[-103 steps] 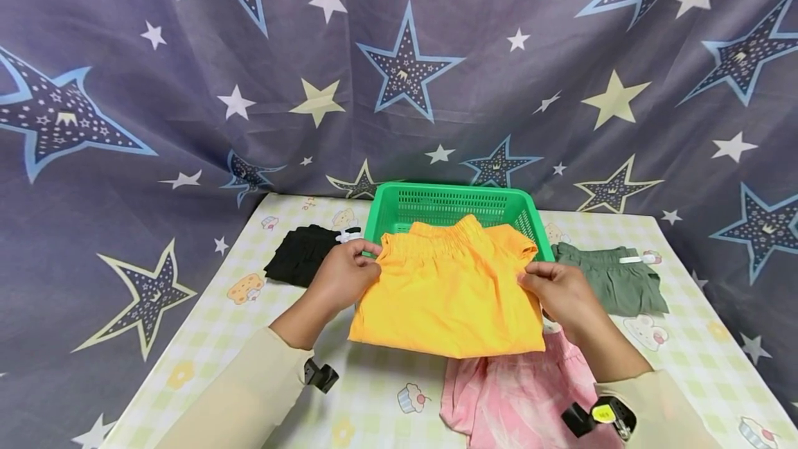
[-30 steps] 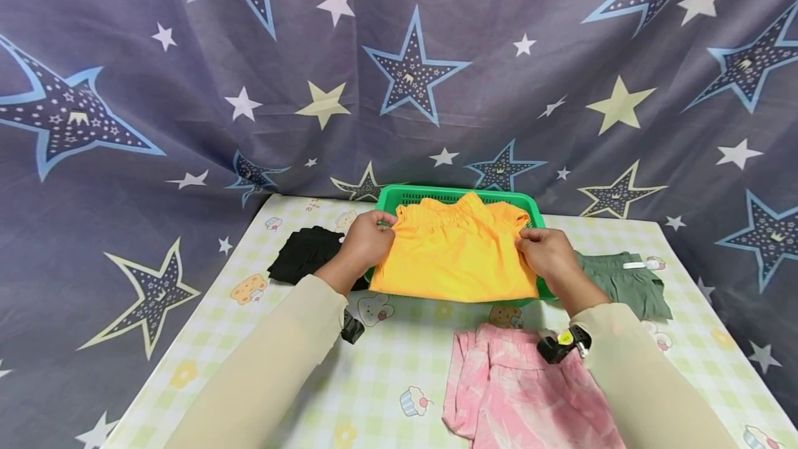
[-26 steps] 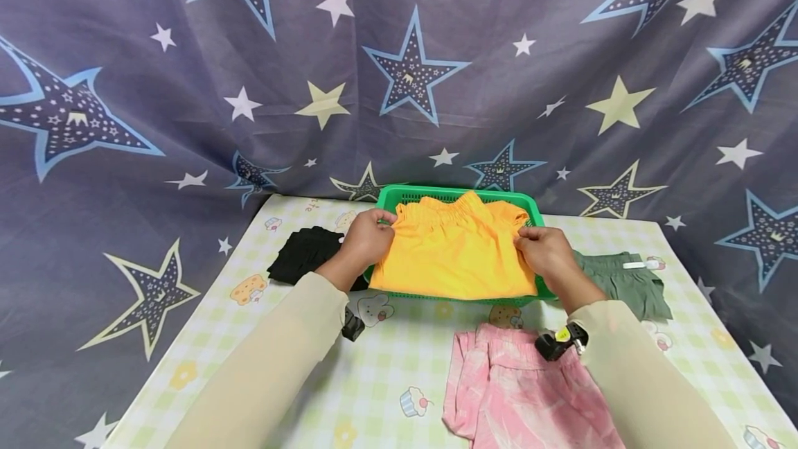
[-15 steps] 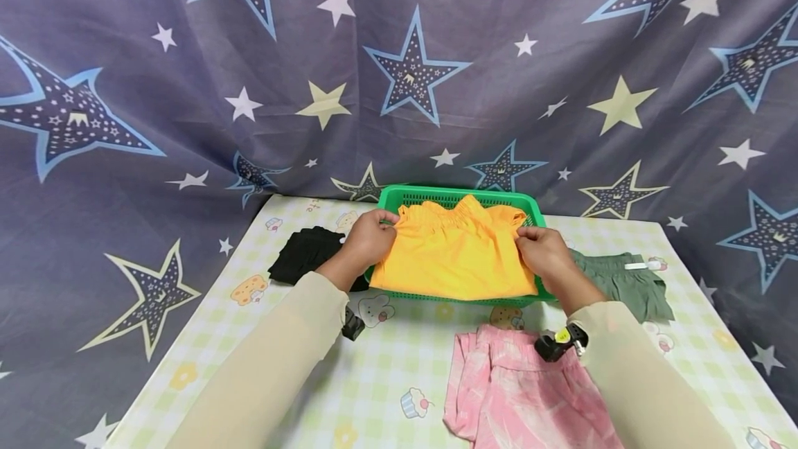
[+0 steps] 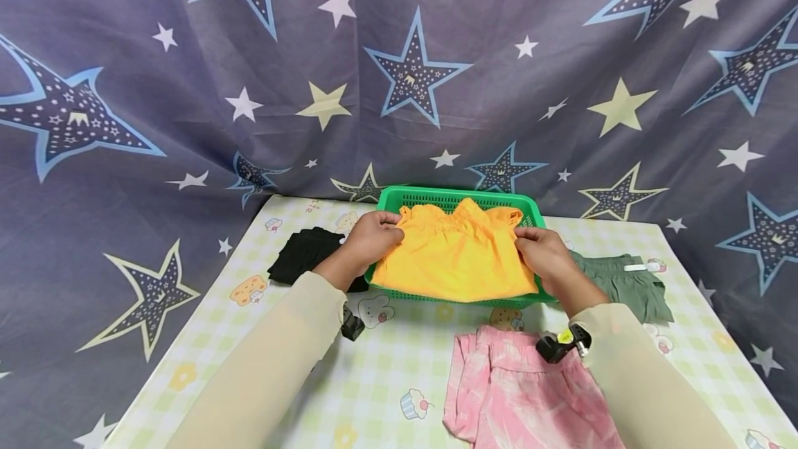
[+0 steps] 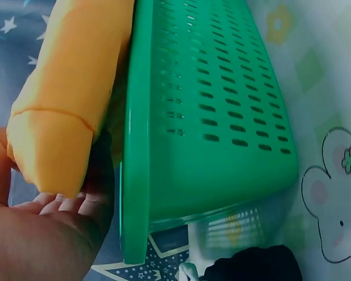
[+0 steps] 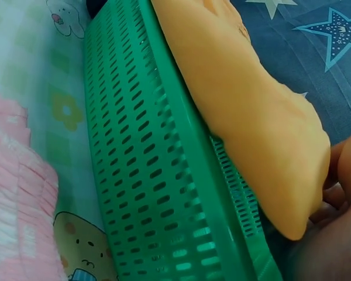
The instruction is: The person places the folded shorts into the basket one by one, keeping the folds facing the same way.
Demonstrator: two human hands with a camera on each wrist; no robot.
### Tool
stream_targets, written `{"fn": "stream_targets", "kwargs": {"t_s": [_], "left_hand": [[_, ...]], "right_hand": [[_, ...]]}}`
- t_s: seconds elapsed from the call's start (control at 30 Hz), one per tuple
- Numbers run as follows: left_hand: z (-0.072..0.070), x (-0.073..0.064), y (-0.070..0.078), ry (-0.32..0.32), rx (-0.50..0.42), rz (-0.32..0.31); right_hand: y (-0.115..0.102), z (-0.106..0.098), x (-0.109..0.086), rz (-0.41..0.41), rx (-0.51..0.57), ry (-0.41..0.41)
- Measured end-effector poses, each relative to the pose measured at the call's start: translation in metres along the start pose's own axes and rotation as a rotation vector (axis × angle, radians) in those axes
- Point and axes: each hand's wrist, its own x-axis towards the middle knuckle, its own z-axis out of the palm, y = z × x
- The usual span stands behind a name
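Left hand (image 5: 370,237) and right hand (image 5: 544,255) pinch the apparently folded orange shorts (image 5: 458,258) between them.

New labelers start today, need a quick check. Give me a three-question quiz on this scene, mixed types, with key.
1. True or false: the left hand and the right hand both hold the same garment.
2. Short answer: in the head view, what stands between the black garment and the grey-green garment?
3. Multiple choice: which reaches the bottom edge of the head view? A) black garment B) grey-green garment C) pink garment

Key: 1. True, the yellow garment. 2. The green basket. 3. C.
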Motion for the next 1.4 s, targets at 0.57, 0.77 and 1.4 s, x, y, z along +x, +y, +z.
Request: {"fn": "stream_targets", "kwargs": {"t_s": [0.57,0.77,1.4], "left_hand": [[0.005,0.008,0.007,0.089,0.044,0.027],[0.007,0.014,0.007,0.118,0.077,0.032],[0.019,0.019,-0.002,0.149,0.298,0.122]], "right_hand": [[-0.001,-0.001,0.009,-0.017,0.06,0.08],[-0.001,0.002,0.013,-0.011,0.06,0.117],[0.006,0.011,0.022,-0.058,-0.106,0.154]]}}
